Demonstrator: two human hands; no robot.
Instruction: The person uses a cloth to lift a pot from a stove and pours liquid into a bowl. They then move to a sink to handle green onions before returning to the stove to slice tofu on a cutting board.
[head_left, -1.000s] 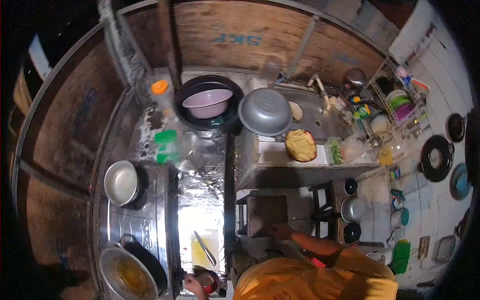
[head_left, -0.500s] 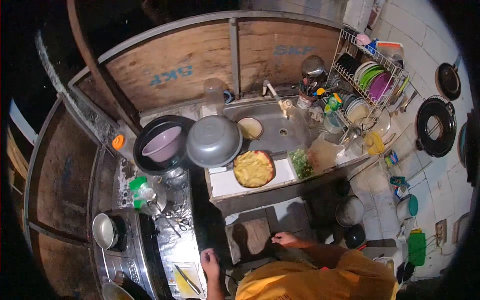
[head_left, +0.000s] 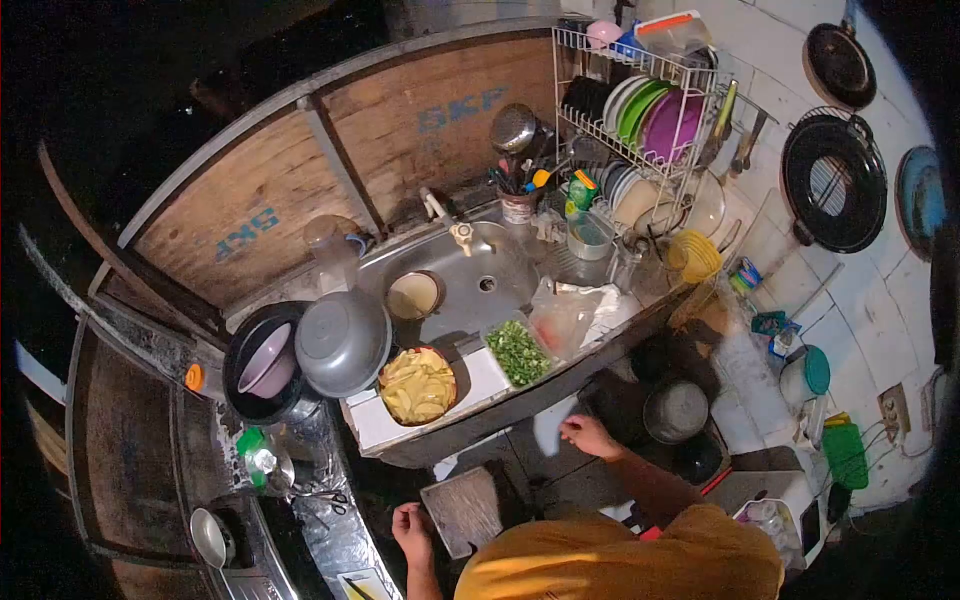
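My left hand [head_left: 411, 527] hangs low, its fingers loosely curled and a little apart, with nothing visible in it. It is nearest a square wooden board or stool top [head_left: 463, 512], just to its right. My right hand [head_left: 588, 437] reaches forward below the counter front, fingers partly bent and apart, holding nothing I can see. Above it on the counter edge stand a clear container of chopped greens [head_left: 517, 354] and a bowl of yellowish sliced pieces [head_left: 417, 386]. A knife [head_left: 358, 588] lies at the bottom, left of my left hand, partly cut off.
A metal sink [head_left: 480, 260] with a tap [head_left: 459, 231] lies ahead, beside an upturned grey basin [head_left: 342, 343]. The dish rack [head_left: 640, 115] stands at the right. A pot [head_left: 676, 411] sits low right; a small pan [head_left: 209, 537] rests on the stove at left.
The view has turned right, so the counter appears shifted left. My right hand has moved forward, nearer the counter front. My left hand stays low, and the knife is now mostly out of view.
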